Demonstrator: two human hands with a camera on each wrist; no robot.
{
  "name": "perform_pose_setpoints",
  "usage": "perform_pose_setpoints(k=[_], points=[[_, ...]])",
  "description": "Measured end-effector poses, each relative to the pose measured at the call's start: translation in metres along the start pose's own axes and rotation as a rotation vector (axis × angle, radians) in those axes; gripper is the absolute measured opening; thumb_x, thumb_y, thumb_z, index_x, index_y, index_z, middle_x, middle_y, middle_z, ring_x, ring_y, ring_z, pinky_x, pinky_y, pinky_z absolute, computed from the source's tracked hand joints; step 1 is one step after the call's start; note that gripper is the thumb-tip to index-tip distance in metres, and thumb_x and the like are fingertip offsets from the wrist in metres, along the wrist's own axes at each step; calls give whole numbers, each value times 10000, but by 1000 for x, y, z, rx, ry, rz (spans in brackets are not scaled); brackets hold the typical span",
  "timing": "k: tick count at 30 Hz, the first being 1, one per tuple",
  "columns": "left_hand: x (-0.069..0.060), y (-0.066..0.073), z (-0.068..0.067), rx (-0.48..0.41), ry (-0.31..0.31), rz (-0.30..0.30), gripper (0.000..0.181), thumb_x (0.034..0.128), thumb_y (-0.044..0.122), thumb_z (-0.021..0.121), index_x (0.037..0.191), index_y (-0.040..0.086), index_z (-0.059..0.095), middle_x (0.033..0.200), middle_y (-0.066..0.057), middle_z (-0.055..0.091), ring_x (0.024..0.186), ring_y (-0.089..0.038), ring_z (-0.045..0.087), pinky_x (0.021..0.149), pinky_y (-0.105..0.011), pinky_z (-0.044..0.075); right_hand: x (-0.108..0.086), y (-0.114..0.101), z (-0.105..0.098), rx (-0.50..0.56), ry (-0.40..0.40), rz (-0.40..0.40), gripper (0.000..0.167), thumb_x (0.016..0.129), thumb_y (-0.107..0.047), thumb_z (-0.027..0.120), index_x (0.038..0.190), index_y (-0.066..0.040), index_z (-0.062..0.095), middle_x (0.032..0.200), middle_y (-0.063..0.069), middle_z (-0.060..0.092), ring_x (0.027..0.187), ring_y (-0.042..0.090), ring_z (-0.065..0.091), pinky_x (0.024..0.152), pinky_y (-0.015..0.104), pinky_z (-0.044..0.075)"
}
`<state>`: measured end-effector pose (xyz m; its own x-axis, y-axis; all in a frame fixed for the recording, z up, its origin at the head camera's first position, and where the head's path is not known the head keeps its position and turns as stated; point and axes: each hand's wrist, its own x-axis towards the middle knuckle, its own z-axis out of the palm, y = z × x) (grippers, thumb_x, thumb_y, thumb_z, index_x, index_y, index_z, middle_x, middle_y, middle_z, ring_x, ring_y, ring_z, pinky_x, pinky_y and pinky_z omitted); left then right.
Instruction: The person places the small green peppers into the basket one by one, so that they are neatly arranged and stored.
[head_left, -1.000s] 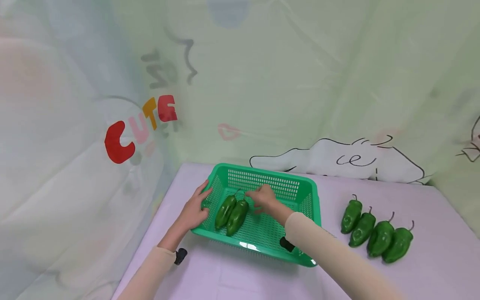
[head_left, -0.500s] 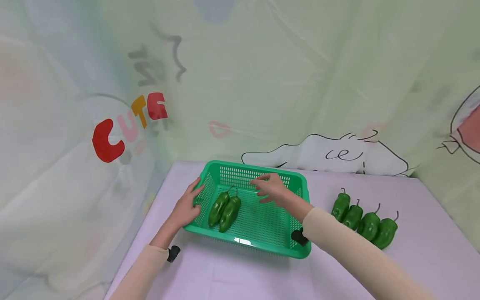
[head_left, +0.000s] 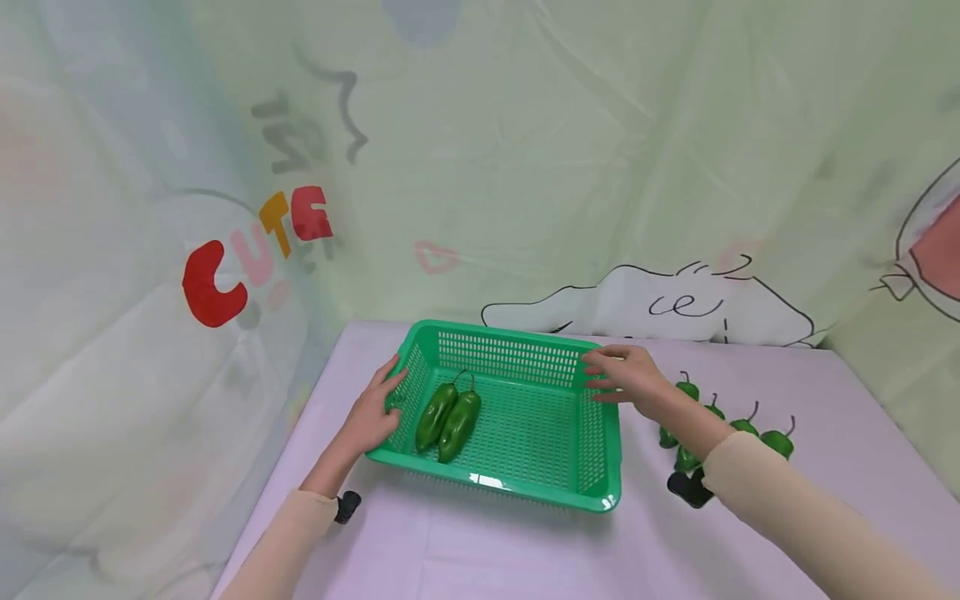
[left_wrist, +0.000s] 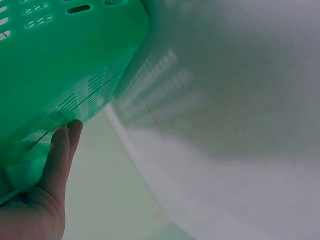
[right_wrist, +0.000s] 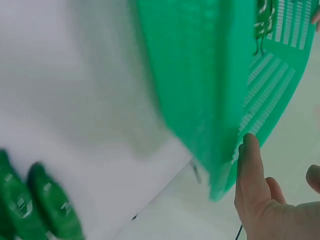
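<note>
A green plastic basket (head_left: 525, 442) with slotted walls sits on the table. Two long green peppers (head_left: 459, 425) lie side by side at its left end, stems toward the back. My left hand (head_left: 371, 414) rests at the basket's left side; in the left wrist view its straight fingers (left_wrist: 60, 150) touch the slotted wall. Over the basket's right back corner is my right hand (head_left: 626, 375), fingers spread and holding nothing. Right of the basket, several more green peppers (head_left: 777, 442) lie in a row, partly hidden behind my right forearm. Two show in the right wrist view (right_wrist: 55, 202).
A pale lilac cloth (head_left: 480, 558) covers the table. Light printed curtains (head_left: 525, 167) hang behind it and along the left side. Small black devices (head_left: 347, 507) are worn at both wrists.
My right hand has moved from over the peppers in the basket to the basket's right edge, its fingers loosening. The left hand keeps its place. The view has shifted slightly right.
</note>
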<state>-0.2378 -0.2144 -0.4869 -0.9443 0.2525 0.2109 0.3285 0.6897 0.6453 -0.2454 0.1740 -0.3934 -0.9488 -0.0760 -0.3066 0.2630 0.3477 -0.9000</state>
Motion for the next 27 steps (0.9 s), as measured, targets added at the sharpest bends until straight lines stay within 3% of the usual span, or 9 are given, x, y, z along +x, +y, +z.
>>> perform_pose_setpoints(k=[7, 14, 17, 21, 24, 27], points=[[4, 0, -4, 9, -16, -5, 726, 745, -57, 491, 1466, -52, 408, 1622, -135, 205, 1451, -361, 256, 935, -474, 429, -12, 24, -46, -39, 28, -9, 672, 1020, -358, 477, 1462, 122, 316, 1399, 367, 442, 1153, 379, 618, 846, 400, 544], [5, 1, -7, 3, -23, -15, 737, 746, -60, 491, 1475, -48, 393, 1627, -127, 193, 1455, -357, 244, 927, -463, 427, -27, 50, -85, -41, 46, 5, 717, 1016, -364, 479, 1457, 163, 277, 1347, 340, 484, 894, 72, 678, 849, 381, 545], [3, 3, -7, -12, -26, -21, 738, 743, -64, 494, 1473, -55, 391, 1627, -132, 188, 1452, -364, 247, 865, -432, 437, -32, 66, -105, -126, 113, -9, 704, 1020, -357, 454, 1425, 197, 299, 1313, 373, 489, 863, 61, 662, 808, 371, 558], [2, 3, -6, -4, -26, -17, 733, 746, -69, 491, 1473, -58, 390, 1627, -137, 187, 1451, -366, 250, 847, -414, 437, -39, 94, -137, -237, 273, 9, 699, 1010, -343, 455, 1361, 250, 336, 1267, 445, 474, 807, 93, 651, 720, 356, 575], [1, 2, -5, 1, -20, -19, 733, 746, -71, 492, 1472, -53, 395, 1626, -128, 194, 1454, -354, 250, 863, -410, 432, -42, 116, -162, -247, 364, 64, 698, 997, -326, 473, 1335, 271, 341, 1188, 455, 506, 734, 94, 641, 670, 351, 577], [1, 1, -4, -6, -15, -16, 735, 738, -71, 494, 1467, -62, 398, 1624, -134, 199, 1451, -364, 253, 861, -422, 439, -45, 136, -181, -228, 395, 131, 706, 986, -325, 484, 1325, 279, 344, 1146, 449, 508, 704, 102, 627, 647, 357, 576]])
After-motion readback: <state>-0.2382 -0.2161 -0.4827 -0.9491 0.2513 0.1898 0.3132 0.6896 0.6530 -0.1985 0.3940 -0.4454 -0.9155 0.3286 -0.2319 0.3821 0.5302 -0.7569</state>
